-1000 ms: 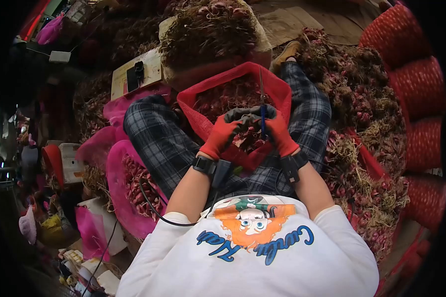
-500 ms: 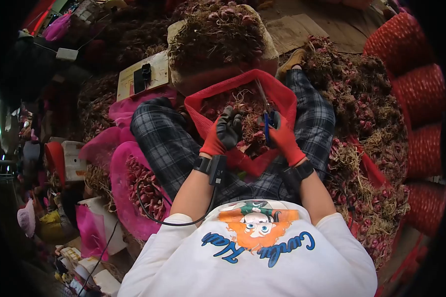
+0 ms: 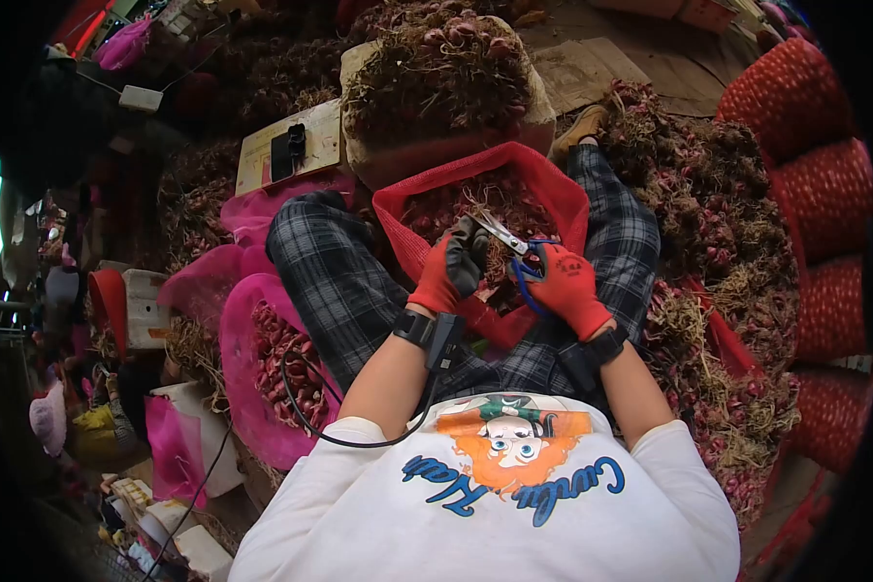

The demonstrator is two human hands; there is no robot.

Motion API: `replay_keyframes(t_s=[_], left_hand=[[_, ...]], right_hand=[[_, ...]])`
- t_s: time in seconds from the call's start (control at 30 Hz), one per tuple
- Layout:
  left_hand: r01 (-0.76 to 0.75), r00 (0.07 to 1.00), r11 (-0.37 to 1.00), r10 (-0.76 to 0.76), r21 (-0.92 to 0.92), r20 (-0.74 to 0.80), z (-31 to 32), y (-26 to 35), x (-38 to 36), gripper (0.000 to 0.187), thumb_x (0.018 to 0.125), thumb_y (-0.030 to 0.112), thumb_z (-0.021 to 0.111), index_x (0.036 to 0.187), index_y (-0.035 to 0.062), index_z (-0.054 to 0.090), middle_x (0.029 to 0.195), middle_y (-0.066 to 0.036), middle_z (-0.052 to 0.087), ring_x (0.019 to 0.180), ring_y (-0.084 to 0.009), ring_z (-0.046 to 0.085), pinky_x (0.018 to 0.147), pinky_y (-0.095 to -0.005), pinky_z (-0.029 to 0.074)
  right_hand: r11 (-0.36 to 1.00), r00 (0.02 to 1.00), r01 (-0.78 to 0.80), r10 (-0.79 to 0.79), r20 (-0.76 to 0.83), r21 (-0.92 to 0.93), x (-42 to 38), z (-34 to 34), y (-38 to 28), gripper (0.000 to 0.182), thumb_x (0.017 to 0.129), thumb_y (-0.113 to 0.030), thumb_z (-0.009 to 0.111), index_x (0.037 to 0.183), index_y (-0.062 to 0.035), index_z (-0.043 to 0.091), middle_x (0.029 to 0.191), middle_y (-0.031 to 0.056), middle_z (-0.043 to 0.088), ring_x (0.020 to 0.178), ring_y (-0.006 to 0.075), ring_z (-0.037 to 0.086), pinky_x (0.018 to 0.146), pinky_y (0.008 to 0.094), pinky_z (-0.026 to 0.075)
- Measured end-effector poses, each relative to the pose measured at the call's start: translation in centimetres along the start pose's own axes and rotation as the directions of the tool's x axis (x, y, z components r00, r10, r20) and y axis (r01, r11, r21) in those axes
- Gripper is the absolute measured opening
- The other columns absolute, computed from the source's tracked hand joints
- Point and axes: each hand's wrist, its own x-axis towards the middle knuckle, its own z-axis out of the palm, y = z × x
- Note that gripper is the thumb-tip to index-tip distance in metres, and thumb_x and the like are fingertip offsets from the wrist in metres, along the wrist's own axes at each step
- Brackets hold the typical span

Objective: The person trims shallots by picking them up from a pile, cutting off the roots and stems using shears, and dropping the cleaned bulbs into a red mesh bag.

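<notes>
My left hand (image 3: 453, 262), in a red and dark-grey glove, is closed, with pale dry stalks (image 3: 478, 208) of a shallot at its fingertips; the bulb is hidden. In my right hand (image 3: 565, 288), gloved alike, is a pair of scissors (image 3: 503, 234) with blue handles. Its blades point up and left, reaching the stalks. Both hands are over a red mesh bag (image 3: 403, 199), spread between my knees, with shallots (image 3: 524, 199) inside.
A block piled with dried shallots (image 3: 543, 116) stands in front. Left lie a board (image 3: 252, 160) bearing a black device, and a pink mesh bag (image 3: 238, 378) of shallots. Heaped shallots (image 3: 708, 223) and full red sacks (image 3: 824, 204) flank my right side. A cable hangs by my left arm.
My left hand has closed at the dry stalks. The scissors have swung from pointing up to pointing left, their blades now by my left fingertips. The view has shifted slightly.
</notes>
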Motion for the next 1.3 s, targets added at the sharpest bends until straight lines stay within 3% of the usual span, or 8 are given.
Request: replay_keyframes(t_s=[0.17,0.23,0.3,0.4,0.5,0.6,0.87,1.3], left_hand=[[-0.225,0.967,0.892,0.157,0.392,0.199,-0.8,0.7,-1.0,0.015,0.09,0.015,0.059,0.102,0.0066,0.059,0.092,-0.001,0.062,0.082,-0.0096,0.06,0.067,-0.0222,0.05],[-0.479,0.878,0.611,0.35,0.631,0.328,-1.8,0.3,0.2,0.015,0.09,0.009,0.055,0.104,0.0055,0.057,0.093,-0.004,0.06,0.079,-0.0131,0.06,0.07,-0.0232,0.052],[-0.484,0.875,0.632,0.361,0.606,0.323,-2.0,0.2,1.2,0.016,0.09,0.005,0.053,0.106,0.0052,0.056,0.094,-0.004,0.06,0.08,-0.0147,0.06,0.074,-0.0241,0.053],[-0.214,0.97,0.942,0.174,0.26,0.169,0.2,0.9,0.0,0.019,0.09,0.005,0.053,0.109,0.0063,0.056,0.096,-0.003,0.059,0.085,-0.014,0.059,0.079,-0.0252,0.051],[-0.208,0.969,0.96,0.177,0.185,0.17,0.7,1.2,-0.6,0.019,0.09,0.005,0.053,0.109,0.0084,0.056,0.099,0.0,0.058,0.09,-0.0125,0.057,0.083,-0.0257,0.049],[-0.227,0.968,0.959,0.203,0.17,0.145,1.3,1.5,-0.6,0.018,0.091,0.006,0.053,0.108,0.0098,0.056,0.099,0.001,0.058,0.091,-0.0107,0.056,0.085,-0.0255,0.048],[0.118,0.993,0.993,-0.117,-0.008,0.015,-0.3,1.7,0.5,0.021,0.089,0.027,0.061,0.098,0.0084,0.058,0.089,-0.001,0.059,0.073,-0.0113,0.058,0.065,-0.0223,0.052],[0.096,0.992,0.985,-0.107,0.141,0.072,0.3,0.9,-0.6,0.022,0.09,0.031,0.058,0.095,0.0093,0.056,0.082,-0.001,0.056,0.066,-0.009,0.054,0.055,-0.0199,0.05]], right_hand=[[1.0,0.993,-0.024,0.023,0.119,0.009,0.2,0.2,0.7,0.033,0.077,-0.034,0.067,0.092,-0.0043,0.063,0.073,0.0091,0.064,0.072,0.0288,0.064,0.064,0.0366,0.049],[0.973,0.989,-0.043,0.009,0.149,0.227,-0.2,1.7,2.2,0.028,0.078,-0.029,0.067,0.089,-0.0034,0.064,0.069,0.0075,0.064,0.067,0.0238,0.064,0.061,0.0345,0.049],[0.818,0.966,-0.133,-0.018,0.257,0.559,-0.7,3.9,3.8,0.023,0.08,-0.024,0.067,0.089,-0.0031,0.065,0.067,0.0061,0.065,0.064,0.0173,0.063,0.059,0.0321,0.048],[0.355,0.703,-0.683,0.084,0.706,0.638,-0.4,-0.3,1.3,0.021,0.081,-0.02,0.067,0.092,-0.0028,0.066,0.068,0.0041,0.066,0.064,0.01,0.061,0.059,0.0288,0.047],[0.517,0.814,-0.547,0.144,0.563,0.658,-0.4,0.0,1.4,0.039,0.081,-0.039,0.065,0.103,-0.0071,0.066,0.086,0.0144,0.066,0.08,0.0297,0.064,0.068,0.0369,0.048],[0.876,0.983,-0.143,0.07,0.172,0.46,-0.8,-1.6,0.2,0.04,0.08,-0.042,0.065,0.1,-0.0069,0.065,0.086,0.0126,0.066,0.079,0.03,0.064,0.068,0.0366,0.048],[0.919,0.976,-0.122,0.043,0.212,0.374,-0.9,-3.1,-0.3,0.037,0.075,-0.035,0.071,0.096,-0.0057,0.062,0.085,0.0147,0.064,0.079,0.0311,0.063,0.068,0.0361,0.048],[0.992,0.998,0.011,-0.004,0.055,-0.124,-0.4,-1.2,0.7,0.048,0.075,-0.051,0.064,0.097,-0.0088,0.06,0.087,0.0139,0.064,0.08,0.0286,0.063,0.068,0.0392,0.05]])
